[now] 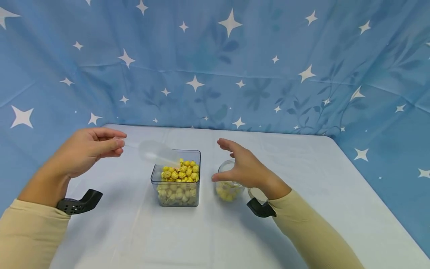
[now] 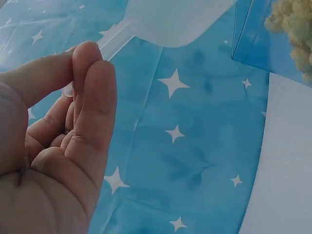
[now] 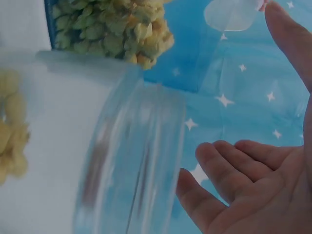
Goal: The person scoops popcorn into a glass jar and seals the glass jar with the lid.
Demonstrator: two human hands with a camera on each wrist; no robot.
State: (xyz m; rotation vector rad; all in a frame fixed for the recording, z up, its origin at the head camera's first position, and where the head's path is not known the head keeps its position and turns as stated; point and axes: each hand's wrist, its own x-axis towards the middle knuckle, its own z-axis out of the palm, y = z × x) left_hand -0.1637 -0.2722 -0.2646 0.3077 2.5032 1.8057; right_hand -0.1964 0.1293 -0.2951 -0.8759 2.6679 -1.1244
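Observation:
My left hand [image 1: 88, 149] pinches the thin handle of a translucent scoop [image 1: 156, 152] between thumb and fingers. The scoop's bowl reaches over the left back side of a clear square container [image 1: 176, 182] filled with yellow popcorn [image 1: 181, 172]. No popcorn shows in the scoop. To the right of the container stands an uncapped clear jar [image 1: 226, 164] with some popcorn [image 3: 14, 141] at its bottom. My right hand [image 1: 246, 166] is spread at the jar's mouth, thumb and fingers apart. In the right wrist view its fingers [image 3: 224, 170] lie close beside the jar's rim; contact is unclear.
A round lid [image 1: 258, 194] lies right of the jar, partly hidden by the right wrist. All stand on a white-covered table [image 1: 181, 239]. A blue star-patterned curtain [image 1: 208, 56] hangs behind the table's far edge.

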